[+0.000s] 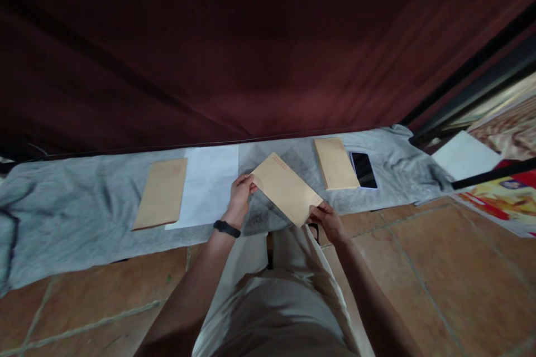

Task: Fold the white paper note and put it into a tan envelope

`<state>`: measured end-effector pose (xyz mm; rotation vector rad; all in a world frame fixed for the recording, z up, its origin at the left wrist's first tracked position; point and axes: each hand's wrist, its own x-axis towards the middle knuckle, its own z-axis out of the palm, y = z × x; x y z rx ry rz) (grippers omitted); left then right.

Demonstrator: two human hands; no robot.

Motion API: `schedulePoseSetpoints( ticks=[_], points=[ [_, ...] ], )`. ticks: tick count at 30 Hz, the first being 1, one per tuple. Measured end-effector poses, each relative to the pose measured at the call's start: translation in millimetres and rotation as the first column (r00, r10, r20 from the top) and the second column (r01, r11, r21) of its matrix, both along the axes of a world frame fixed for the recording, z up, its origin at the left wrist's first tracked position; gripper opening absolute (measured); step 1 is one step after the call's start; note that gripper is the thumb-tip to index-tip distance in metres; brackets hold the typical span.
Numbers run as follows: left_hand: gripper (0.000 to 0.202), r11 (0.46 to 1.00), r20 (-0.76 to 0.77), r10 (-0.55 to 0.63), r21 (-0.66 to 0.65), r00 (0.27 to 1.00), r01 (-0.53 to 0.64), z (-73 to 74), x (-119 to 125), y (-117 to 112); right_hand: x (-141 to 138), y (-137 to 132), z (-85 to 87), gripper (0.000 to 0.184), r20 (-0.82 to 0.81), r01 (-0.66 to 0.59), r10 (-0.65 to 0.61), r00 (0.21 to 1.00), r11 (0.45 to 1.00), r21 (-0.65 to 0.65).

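Observation:
A brown envelope [287, 188] is held tilted above the grey cloth [75, 206], between both my hands. My left hand [240, 194], with a black band on the wrist, grips the envelope's upper left end. My right hand [326, 220] pinches its lower right corner. On the cloth to the left, a second brown envelope [162, 192] lies flat beside a white sheet of paper [209, 181]. To the right, a third brown envelope [335, 163] lies next to a black phone [363, 169].
The grey cloth is spread on a tiled floor [439, 268] against a dark red curtain [251, 39]. At the far right are a white sheet [463, 155], a colourful printed sheet [502, 201] and a black bar [494, 175]. My knees and light clothing fill the bottom centre.

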<state>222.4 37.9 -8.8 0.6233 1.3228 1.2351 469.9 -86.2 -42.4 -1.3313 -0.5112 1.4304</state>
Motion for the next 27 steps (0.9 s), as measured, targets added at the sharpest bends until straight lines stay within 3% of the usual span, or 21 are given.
schedulePoseSetpoints(
  ticks=[4, 8, 15, 22, 27],
  points=[
    [0.039, 0.998, 0.056, -0.062, 0.002, 0.996, 0.062, 0.0, 2, -5, -3, 2, 1.0, 0.037, -0.058, 0.07, -0.07, 0.996, 0.998, 0.0],
    [0.049, 0.973, 0.025, -0.229, 0.007, 0.973, 0.229, -5.0, 17, -21, 0, 10, 2.4, 0.041, -0.116, 0.182, -0.18, 0.977, 0.983, 0.005],
    [0.053, 0.914, -0.025, -0.405, -0.015, 0.914, 0.405, -19.1, 51, -56, 38, 35, 11.8, 0.042, -0.204, 0.434, -0.415, 0.887, 0.899, 0.055],
    [0.052, 0.907, -0.083, -0.42, -0.006, 0.903, 0.421, -25.6, 55, -63, 85, 58, 18.8, 0.039, -0.202, 0.536, -0.516, 0.832, 0.842, 0.058],
    [0.051, 0.915, -0.069, -0.402, 0.003, 0.913, 0.404, -32.7, 51, -63, 98, 65, 16.1, 0.034, -0.169, 0.539, -0.524, 0.835, 0.84, 0.061]
  ],
)
